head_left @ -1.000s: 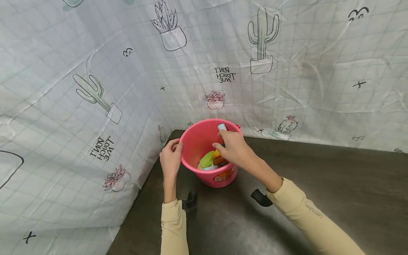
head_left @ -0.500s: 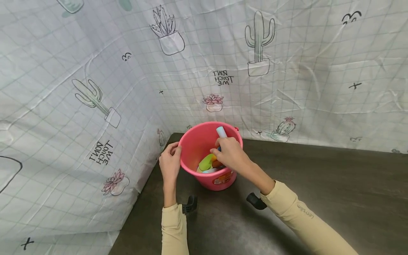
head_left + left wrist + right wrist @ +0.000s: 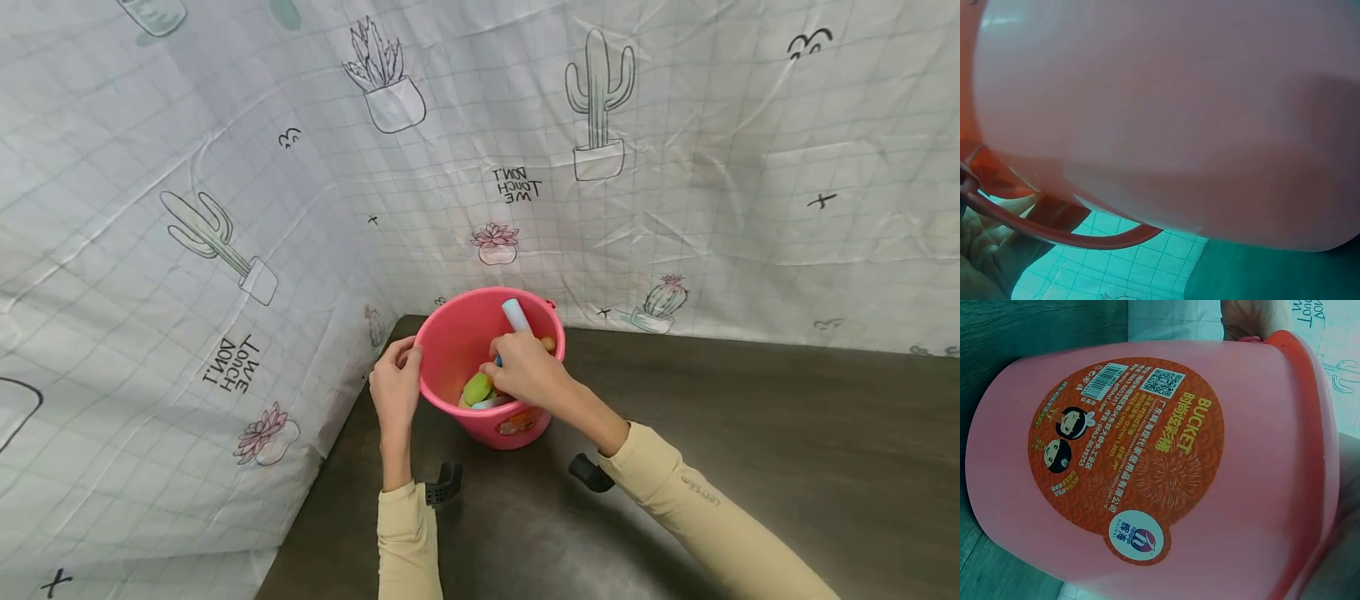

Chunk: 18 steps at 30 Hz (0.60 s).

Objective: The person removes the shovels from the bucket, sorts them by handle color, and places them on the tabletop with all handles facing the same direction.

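A pink bucket point(image 3: 457, 342) stands near the corner of the table, its mouth towards me. My left hand point(image 3: 395, 383) grips its left rim, thumb inside and fingers outside. Inside the right part of the bucket is my right hand point(image 3: 525, 362), its thumb and forefinger pinching a small blue object point(image 3: 498, 361) whose kind is mostly hidden. Behind that hand a white tube with a pale-blue end point(image 3: 514, 313) sticks up. Below lie a green rounded piece point(image 3: 477, 388) and a pale stick-shaped piece point(image 3: 491, 402). An orange-brown knob point(image 3: 548, 342) shows beyond the knuckles.
The bucket's red carrying handle point(image 3: 1085, 239) hangs along its side in the left wrist view. A printed orange label point(image 3: 1141, 444) faces the right wrist camera. Dark tabletop point(image 3: 720, 408) extends to the right; cactus-patterned white cloth point(image 3: 675, 208) hangs behind and at left.
My right hand has moved left and slightly lower in the bucket, the blue object with it, uncovering the orange-brown knob. The left hand stays on the rim; the whole view shifts slightly.
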Each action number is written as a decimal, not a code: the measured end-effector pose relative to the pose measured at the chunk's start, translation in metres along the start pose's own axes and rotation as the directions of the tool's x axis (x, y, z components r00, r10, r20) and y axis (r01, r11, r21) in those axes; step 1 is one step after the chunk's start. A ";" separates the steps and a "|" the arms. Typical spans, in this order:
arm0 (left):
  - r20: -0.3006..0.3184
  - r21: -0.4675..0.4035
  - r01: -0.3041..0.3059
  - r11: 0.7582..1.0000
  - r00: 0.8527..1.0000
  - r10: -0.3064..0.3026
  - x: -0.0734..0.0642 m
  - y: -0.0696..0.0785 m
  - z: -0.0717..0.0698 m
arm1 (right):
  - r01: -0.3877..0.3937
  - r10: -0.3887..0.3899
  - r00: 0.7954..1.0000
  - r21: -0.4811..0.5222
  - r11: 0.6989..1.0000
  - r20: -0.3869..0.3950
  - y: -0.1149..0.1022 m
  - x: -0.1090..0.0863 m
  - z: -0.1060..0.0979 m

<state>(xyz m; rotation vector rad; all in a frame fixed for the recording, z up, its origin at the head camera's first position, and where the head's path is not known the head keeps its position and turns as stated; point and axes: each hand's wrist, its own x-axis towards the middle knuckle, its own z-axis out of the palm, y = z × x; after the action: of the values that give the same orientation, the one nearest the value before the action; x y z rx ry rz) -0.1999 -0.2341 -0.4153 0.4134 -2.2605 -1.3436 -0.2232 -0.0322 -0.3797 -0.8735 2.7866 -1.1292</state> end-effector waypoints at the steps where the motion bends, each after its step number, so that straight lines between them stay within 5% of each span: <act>1: -0.003 -0.001 0.001 1.000 1.000 -0.001 0.000 0.000 0.000 | 0.010 -0.010 1.000 0.002 1.000 0.008 0.000 0.001 0.000; 18: 0.003 -0.007 0.014 1.000 1.000 -0.014 -0.003 0.002 -0.001 | -0.041 0.041 0.999 0.010 0.999 0.002 -0.002 -0.001 -0.001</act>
<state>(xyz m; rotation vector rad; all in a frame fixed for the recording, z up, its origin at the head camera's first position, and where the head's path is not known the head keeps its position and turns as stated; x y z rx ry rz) -0.1973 -0.2328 -0.4141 0.4258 -2.2580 -1.3597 -0.2213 -0.0318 -0.3777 -0.8117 2.7814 -1.1358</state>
